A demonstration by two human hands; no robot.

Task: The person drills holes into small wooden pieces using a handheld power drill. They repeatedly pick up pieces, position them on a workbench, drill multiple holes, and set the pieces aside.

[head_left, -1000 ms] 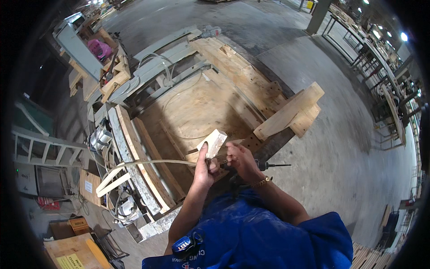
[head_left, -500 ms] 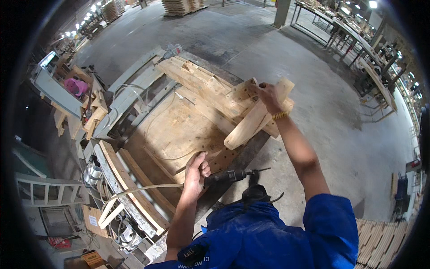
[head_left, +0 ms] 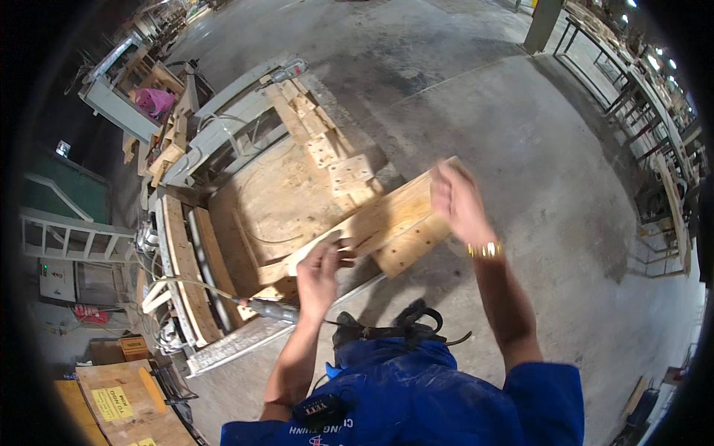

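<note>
A long pale wooden board (head_left: 405, 208) lies slantwise across the near right part of the bench. My right hand (head_left: 455, 201), a little blurred, has its fingers wrapped over the board's far right end. My left hand (head_left: 318, 275) is over the board's left part, its fingers loosely bent and apart; whether they touch the wood is hard to tell. Beside my left wrist, at the bench's near edge, is a dark power drill (head_left: 271, 310) with a hose, partly hidden by the wrist. Under the board's right end sits a shorter wooden piece with holes (head_left: 413, 245).
Several drilled wooden blocks (head_left: 349, 171) line the bench's far right side. Curved wooden rails (head_left: 190, 260) run along its left side. A hose (head_left: 190, 281) crosses them. A pink bag (head_left: 154, 102) sits on a cart at the far left. Concrete floor (head_left: 550, 201) stretches to the right.
My right hand has come nearer, and the board it holds now lies lower across the bench. The drill has shifted left, from right of my left hand to beside its wrist.
</note>
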